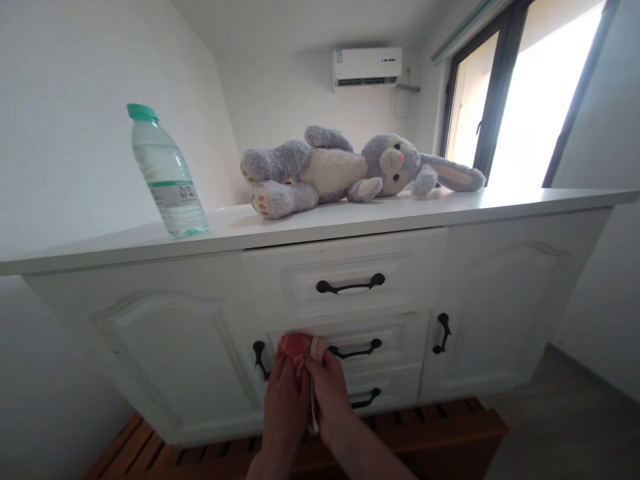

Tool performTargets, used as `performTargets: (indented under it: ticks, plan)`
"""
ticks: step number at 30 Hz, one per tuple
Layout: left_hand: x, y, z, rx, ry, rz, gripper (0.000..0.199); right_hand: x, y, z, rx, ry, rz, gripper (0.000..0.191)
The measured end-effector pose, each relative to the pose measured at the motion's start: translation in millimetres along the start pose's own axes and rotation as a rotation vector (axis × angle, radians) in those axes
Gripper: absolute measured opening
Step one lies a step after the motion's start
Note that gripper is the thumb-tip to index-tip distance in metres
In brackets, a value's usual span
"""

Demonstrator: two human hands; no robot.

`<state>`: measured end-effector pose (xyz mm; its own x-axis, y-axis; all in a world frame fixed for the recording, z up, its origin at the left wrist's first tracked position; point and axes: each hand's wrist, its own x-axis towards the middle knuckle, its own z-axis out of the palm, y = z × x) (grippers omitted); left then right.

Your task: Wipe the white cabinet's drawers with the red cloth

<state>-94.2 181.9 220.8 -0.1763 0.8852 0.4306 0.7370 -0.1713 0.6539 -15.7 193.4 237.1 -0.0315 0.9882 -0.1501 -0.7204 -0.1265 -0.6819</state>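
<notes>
Hands meet at the lower middle of the frame: the left hand [285,393] and right hand [327,390] both pinch a small red object [296,345] with a white cord, before the cabinet [175,333] drawers. Higher, on its top, a bottle [167,173] stands at upper left and a plush rabbit [350,167] lies in the centre.

One water bottle [169,175], one plush rabbit [350,168], three drawer handles [351,285], two door handles [442,333], two hands [306,392]
</notes>
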Motion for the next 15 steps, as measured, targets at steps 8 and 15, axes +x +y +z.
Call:
performTargets:
  ticks: [8,15]
  plan:
    - [3,70,54.6,-0.062,-0.212,0.203,0.027,-18,-71,-62,-0.055,0.143,-0.076,0.041]
    - [-7,128,120.4,-0.176,-0.421,0.244,0.030,-5,-119,-146,-0.306,0.265,-0.306,0.033]
